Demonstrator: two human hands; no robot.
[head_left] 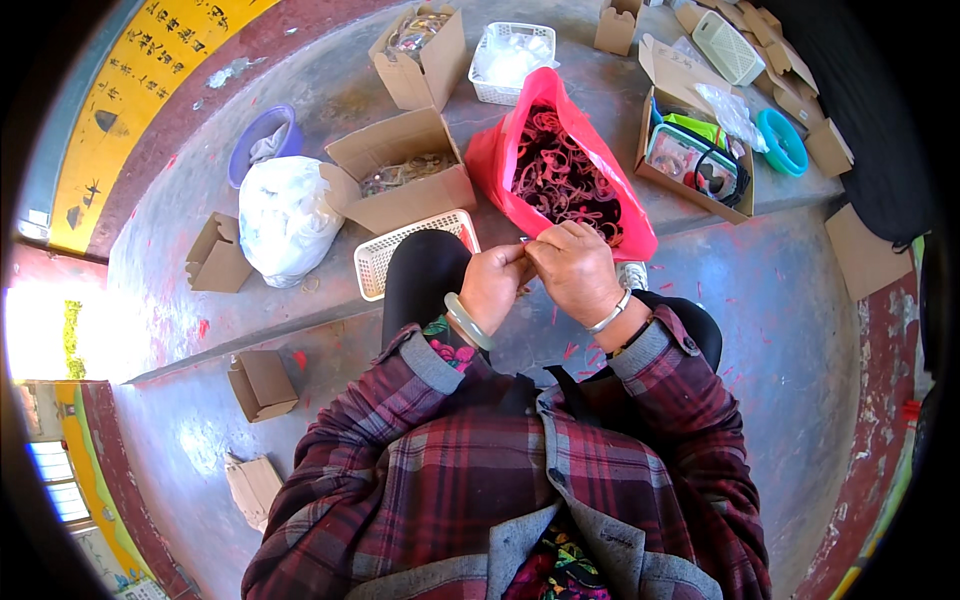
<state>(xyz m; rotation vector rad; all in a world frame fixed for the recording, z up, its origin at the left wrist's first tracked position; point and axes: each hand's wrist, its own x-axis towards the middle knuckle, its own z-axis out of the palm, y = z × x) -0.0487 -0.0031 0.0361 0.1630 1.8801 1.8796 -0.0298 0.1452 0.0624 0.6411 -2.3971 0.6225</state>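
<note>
My left hand (490, 287) and my right hand (577, 268) meet above my knees, thumbs and fingertips pinched together. Whatever is between the fingertips is too small and too covered to name; only a tiny pale speck shows. Just beyond the right hand stands a wide-mouthed red bag (633, 205), full of dark and pink looped strands (560, 165) that look like hair ties. A cream plastic basket (372, 270) sits by my left knee, partly hidden behind it.
Ahead on the raised step are an open carton (415, 208) of small pieces, a stuffed white plastic bag (290, 220), a purple basin (243, 150) and a white basket (497, 92). A carton (745, 208) of mixed items and a teal basin (780, 140) lie to the right.
</note>
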